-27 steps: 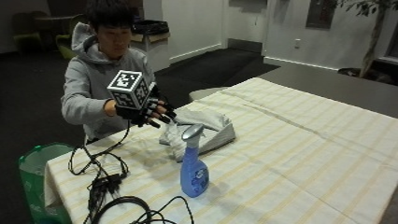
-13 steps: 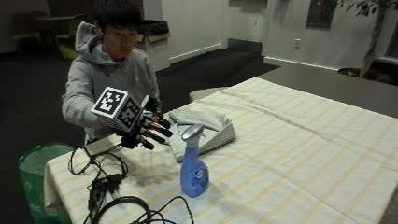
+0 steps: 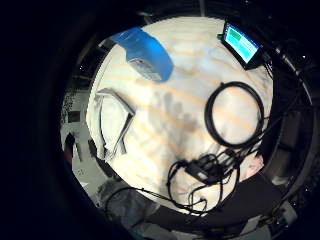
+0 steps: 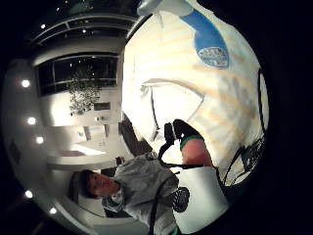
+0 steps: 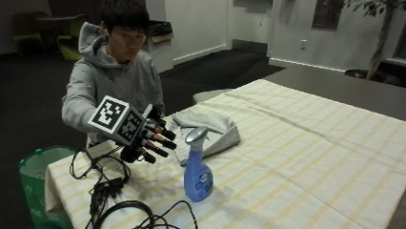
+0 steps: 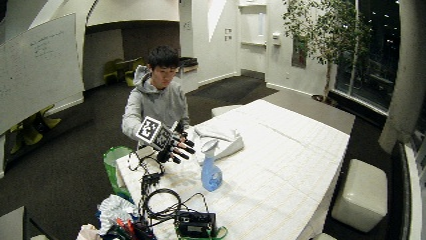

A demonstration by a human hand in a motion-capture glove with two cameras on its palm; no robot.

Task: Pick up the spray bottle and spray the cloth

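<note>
Right hand, fingers spread and holding nothing, has dropped from chest height to just above the surface, left of the upright bottle and apart from it. The cloth lies folded just beyond the bottle. Judged: approach under way, grasp pending.

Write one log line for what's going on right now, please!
phase: reaching | right hand: open, above table, holds nothing | spray bottle: upright, untouched | cloth: folded behind bottle, not yet sprayed
</note>
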